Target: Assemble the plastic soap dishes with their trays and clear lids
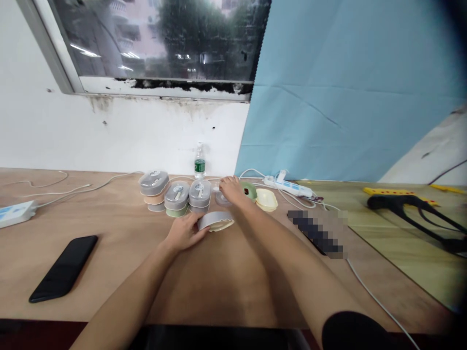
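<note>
My left hand [184, 231] grips a grey oval food container [215, 219], thumb on the near side; the container is tipped on its side, its cream rim facing me. Farther back, my right hand [231, 188] has its fingers curled down on a clear plastic lid [221, 199], partly hidden by the hand. Just right of that hand sit a green container part [248, 191] and a cream oval tray [266, 200]. To the left stand lidded lunch boxes: a grey one [199, 197], a green-based one [177, 199] and a taller stack [153, 189].
A water bottle [199, 163] stands by the wall. One black phone [63, 268] lies front left, and a dark blurred-out object [315, 233] lies right. Power strips [292, 186] and white cables run along the back. A black-handled yellow item [401, 199] is far right.
</note>
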The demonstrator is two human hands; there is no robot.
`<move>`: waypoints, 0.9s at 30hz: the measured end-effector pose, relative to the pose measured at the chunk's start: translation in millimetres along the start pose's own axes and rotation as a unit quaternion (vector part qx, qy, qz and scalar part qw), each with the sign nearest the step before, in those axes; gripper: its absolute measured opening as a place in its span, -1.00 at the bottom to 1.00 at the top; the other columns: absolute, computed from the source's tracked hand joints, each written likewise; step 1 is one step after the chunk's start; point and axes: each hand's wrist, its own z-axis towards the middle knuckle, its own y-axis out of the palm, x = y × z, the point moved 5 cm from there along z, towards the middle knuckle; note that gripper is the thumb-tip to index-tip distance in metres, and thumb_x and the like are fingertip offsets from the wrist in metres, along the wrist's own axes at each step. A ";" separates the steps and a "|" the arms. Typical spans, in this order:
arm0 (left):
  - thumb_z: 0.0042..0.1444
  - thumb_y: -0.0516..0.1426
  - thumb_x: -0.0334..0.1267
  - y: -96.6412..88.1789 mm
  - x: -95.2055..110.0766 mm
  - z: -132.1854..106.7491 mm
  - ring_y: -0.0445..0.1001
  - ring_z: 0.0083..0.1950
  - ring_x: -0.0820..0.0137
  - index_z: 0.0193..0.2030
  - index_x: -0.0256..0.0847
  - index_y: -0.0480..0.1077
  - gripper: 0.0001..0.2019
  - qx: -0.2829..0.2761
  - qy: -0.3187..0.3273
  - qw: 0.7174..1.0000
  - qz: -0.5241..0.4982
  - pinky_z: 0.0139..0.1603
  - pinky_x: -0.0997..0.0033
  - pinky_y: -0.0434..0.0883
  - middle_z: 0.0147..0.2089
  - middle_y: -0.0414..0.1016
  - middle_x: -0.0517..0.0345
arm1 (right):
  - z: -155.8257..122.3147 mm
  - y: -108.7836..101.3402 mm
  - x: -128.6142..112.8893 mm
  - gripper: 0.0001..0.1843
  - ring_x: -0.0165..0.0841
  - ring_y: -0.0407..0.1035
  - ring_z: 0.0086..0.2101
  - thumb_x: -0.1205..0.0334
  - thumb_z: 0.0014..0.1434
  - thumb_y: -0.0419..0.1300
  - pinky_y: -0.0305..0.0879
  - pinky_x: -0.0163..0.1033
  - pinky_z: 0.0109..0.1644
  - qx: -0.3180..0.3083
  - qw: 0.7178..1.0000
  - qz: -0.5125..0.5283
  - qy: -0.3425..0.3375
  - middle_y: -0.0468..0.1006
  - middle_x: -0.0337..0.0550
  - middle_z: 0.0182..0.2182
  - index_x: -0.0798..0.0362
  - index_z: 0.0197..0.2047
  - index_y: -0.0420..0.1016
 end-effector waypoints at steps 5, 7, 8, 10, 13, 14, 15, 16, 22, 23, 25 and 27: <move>0.18 0.08 -0.04 2.3 0.3 0.0 0.49 -0.30 0.34 0.02 -0.20 0.34 -0.64 -0.006 0.001 1.000 0.002 -0.30 0.39 0.36 -0.26 0.53 0.07 | -28.7 -6.4 -5.9 -0.72 -0.17 0.29 -0.07 0.32 0.28 -0.04 -0.27 0.07 0.26 0.000 1.000 0.007 0.001 0.54 0.02 -0.16 0.11 -0.16 0.49; 0.18 0.08 -0.04 2.9 0.3 -0.3 0.50 -0.28 0.32 0.03 -0.20 0.33 -0.64 -0.005 0.003 1.000 0.004 -0.29 0.39 0.36 -0.25 0.53 0.06 | -37.6 -6.9 -8.7 -0.71 -0.19 0.33 -0.12 0.30 0.29 -0.05 -0.29 0.06 0.26 -0.017 1.000 0.021 0.003 0.56 0.01 -0.22 0.09 -0.20 0.50; 0.18 0.08 -0.04 3.1 0.4 -0.4 0.50 -0.27 0.32 0.03 -0.20 0.33 -0.64 -0.005 0.005 1.000 0.004 -0.29 0.38 0.36 -0.25 0.53 0.06 | -40.6 -7.2 -9.9 -0.71 -0.20 0.35 -0.15 0.29 0.29 -0.06 -0.29 0.06 0.26 -0.022 0.999 0.030 0.004 0.57 -0.01 -0.24 0.08 -0.20 0.50; 0.18 0.07 -0.04 3.2 0.3 -0.7 0.50 -0.27 0.32 0.03 -0.20 0.32 -0.64 -0.004 0.007 1.000 0.005 -0.29 0.39 0.36 -0.25 0.53 0.07 | -44.0 -8.2 -11.8 -0.70 -0.21 0.36 -0.17 0.28 0.30 -0.06 -0.25 0.04 0.25 -0.023 0.999 0.044 0.003 0.58 -0.02 -0.26 0.07 -0.19 0.50; 0.19 0.07 -0.04 2.6 0.0 -0.8 0.49 -0.27 0.32 0.02 -0.20 0.32 -0.64 -0.005 0.005 1.000 0.008 -0.30 0.39 0.34 -0.26 0.52 0.07 | -45.1 -8.0 -12.4 -0.71 -0.21 0.34 -0.13 0.26 0.30 -0.05 -0.16 -0.03 0.21 -0.015 0.999 0.051 0.003 0.58 -0.02 -0.23 0.06 -0.19 0.51; 0.19 0.07 -0.04 2.3 -0.2 -0.8 0.49 -0.27 0.32 0.02 -0.20 0.32 -0.64 -0.006 0.003 1.000 0.009 -0.30 0.39 0.34 -0.25 0.52 0.07 | -45.3 -7.5 -12.1 -0.71 -0.21 0.33 -0.11 0.25 0.30 -0.05 -0.14 -0.05 0.20 -0.010 0.998 0.054 0.002 0.57 -0.01 -0.21 0.05 -0.19 0.51; 0.19 0.07 -0.04 2.1 -0.4 -0.7 0.49 -0.27 0.32 0.02 -0.20 0.33 -0.64 -0.007 0.000 1.000 0.010 -0.30 0.39 0.34 -0.25 0.52 0.07 | -45.6 -6.8 -11.5 -0.71 -0.21 0.32 -0.10 0.25 0.30 -0.04 -0.12 -0.07 0.19 -0.006 0.998 0.058 0.003 0.57 -0.02 -0.19 0.05 -0.18 0.51; 0.19 0.07 -0.04 2.1 -0.4 -0.7 0.49 -0.27 0.32 0.02 -0.20 0.33 -0.64 -0.009 -0.002 1.000 0.011 -0.30 0.39 0.34 -0.25 0.51 0.07 | -46.1 -6.0 -10.7 -0.71 -0.21 0.32 -0.09 0.25 0.30 -0.04 -0.11 -0.08 0.18 -0.002 0.998 0.064 0.005 0.56 -0.03 -0.19 0.04 -0.18 0.51; 0.19 0.08 -0.05 2.2 -1.1 -0.6 0.47 -0.32 0.35 0.02 -0.20 0.34 -0.65 -0.010 -0.008 1.000 0.010 -0.32 0.40 0.34 -0.27 0.51 0.10 | -60.0 -12.9 -7.4 -0.71 -0.19 0.30 -0.06 0.20 0.29 -0.01 -0.06 -0.06 0.19 0.064 0.989 0.130 0.035 0.54 -0.02 -0.13 0.05 -0.08 0.50; 0.19 0.08 -0.05 2.1 -1.3 -0.7 0.47 -0.32 0.36 0.02 -0.20 0.34 -0.65 -0.009 -0.008 1.000 0.008 -0.31 0.40 0.34 -0.26 0.51 0.09 | -66.2 -17.7 -7.9 -0.69 -0.18 0.29 -0.06 0.17 0.30 -0.01 -0.02 -0.07 0.17 0.096 0.983 0.151 0.041 0.53 -0.01 -0.11 0.06 -0.06 0.49; 0.20 0.07 -0.06 2.5 -1.3 -0.8 0.48 -0.30 0.35 0.04 -0.20 0.33 -0.65 -0.012 -0.007 1.000 0.005 -0.29 0.39 0.36 -0.23 0.51 0.08 | -83.0 -27.7 -10.2 -0.68 -0.18 0.29 -0.07 0.14 0.31 -0.03 0.08 -0.08 0.12 0.160 0.964 0.207 0.054 0.52 -0.02 -0.13 0.05 -0.06 0.47; 0.21 0.06 -0.08 3.5 -0.9 -1.0 0.49 -0.25 0.32 0.08 -0.19 0.31 -0.64 -0.015 0.000 1.000 0.005 -0.24 0.36 0.39 -0.18 0.51 0.05 | -102.9 -35.6 -15.6 -0.69 -0.21 0.32 -0.11 0.14 0.32 -0.06 0.15 -0.09 0.05 0.199 0.940 0.271 0.051 0.53 -0.06 -0.18 0.03 -0.10 0.47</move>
